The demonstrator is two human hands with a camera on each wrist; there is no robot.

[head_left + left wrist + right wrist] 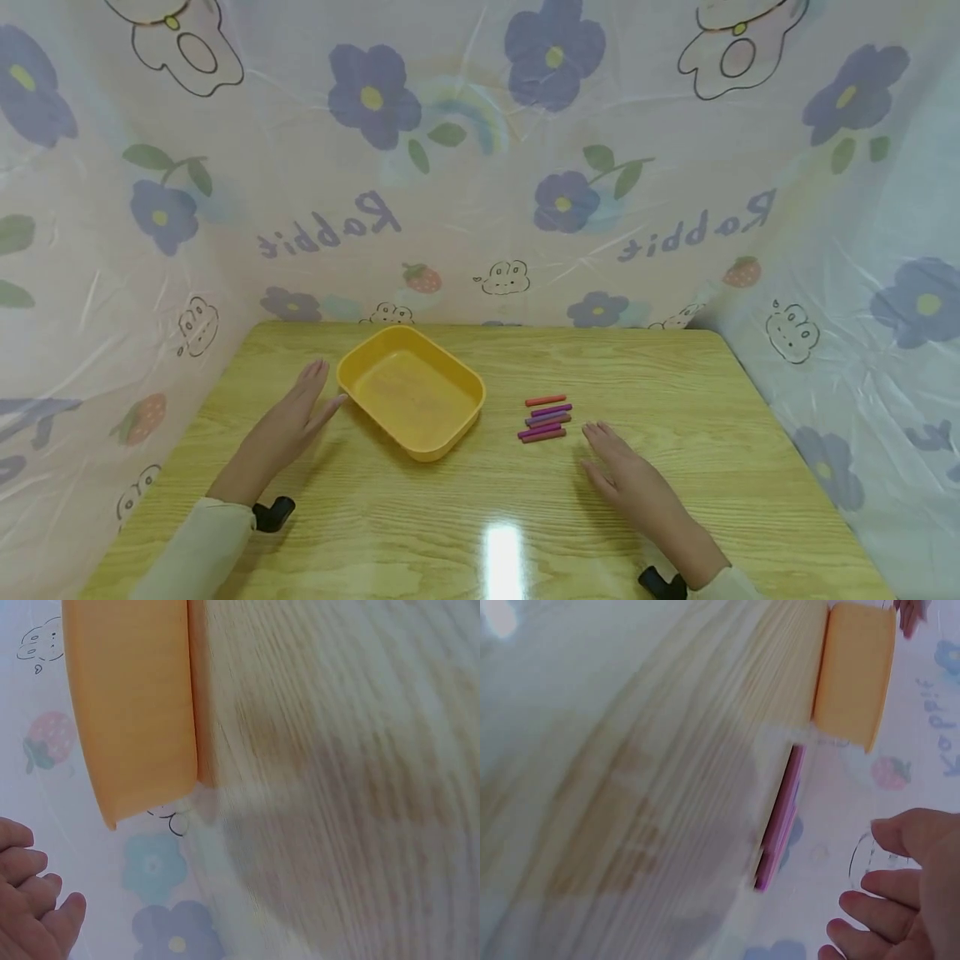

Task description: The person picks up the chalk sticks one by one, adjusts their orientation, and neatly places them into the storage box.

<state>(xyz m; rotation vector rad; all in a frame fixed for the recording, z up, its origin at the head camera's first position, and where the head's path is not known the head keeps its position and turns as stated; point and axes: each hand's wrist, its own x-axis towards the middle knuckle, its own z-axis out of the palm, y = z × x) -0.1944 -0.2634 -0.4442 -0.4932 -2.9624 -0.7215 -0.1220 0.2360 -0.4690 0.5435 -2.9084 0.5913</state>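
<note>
A yellow plastic tub [408, 450] with rounded corners sits on the wooden table, left of the middle. Just left of it, my left hand [281, 429] hovers with fingers stretched out, the thumb close to the tub's wall. To the tub's right lies a loose row of several thin sticks [546, 435] in red, purple and brownish pink; what kind they are is unclear. My right hand [637, 487] is held beside their right ends, fingers extended, holding nothing. In the right wrist view the sticks [781, 817] appear edge-on, apart from the fingers.
The wooden table [360, 533] is closed in at the back and sides by a printed curtain [465, 192] with flowers and rabbits. Black wrist cameras [274, 514] are strapped near both sleeves. A bright light reflection [503, 562] shows at the table's front.
</note>
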